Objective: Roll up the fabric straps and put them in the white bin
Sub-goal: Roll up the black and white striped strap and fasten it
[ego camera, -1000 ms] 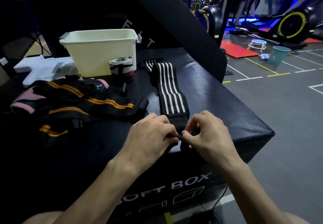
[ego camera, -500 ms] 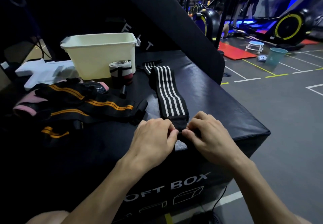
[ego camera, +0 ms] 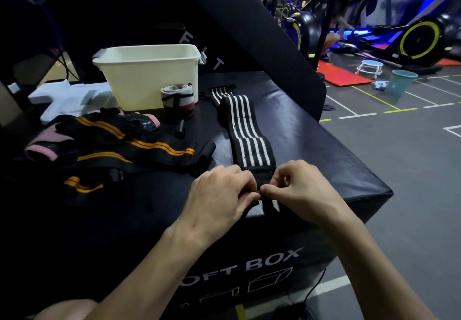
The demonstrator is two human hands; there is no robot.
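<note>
Your left hand (ego camera: 219, 195) and right hand (ego camera: 299, 190) meet at the near end of the black strap with white stripes (ego camera: 245, 132), at the front edge of the padded black surface (ego camera: 324, 145). The fingers of both hands are curled and pinch that black end between thumb and fingertips, with the two thumbs almost touching. A short piece of the strap hangs over the edge just below your hands.

From your hands the strap runs flat away from you, toward the white bin (ego camera: 149, 75), and its far end lies folded near the bin's right corner. The bin stands upright at the back of the surface. Just in front of its right side stands a rolled strap (ego camera: 177, 101), grey and white with a dark red band.

To your left lies a loose heap of black straps with orange stripes (ego camera: 129, 145), mixed with something pink (ego camera: 47, 145). Well apart on the gym floor to the right stand a teal bucket (ego camera: 401, 82) and a small round stool (ego camera: 370, 68).
</note>
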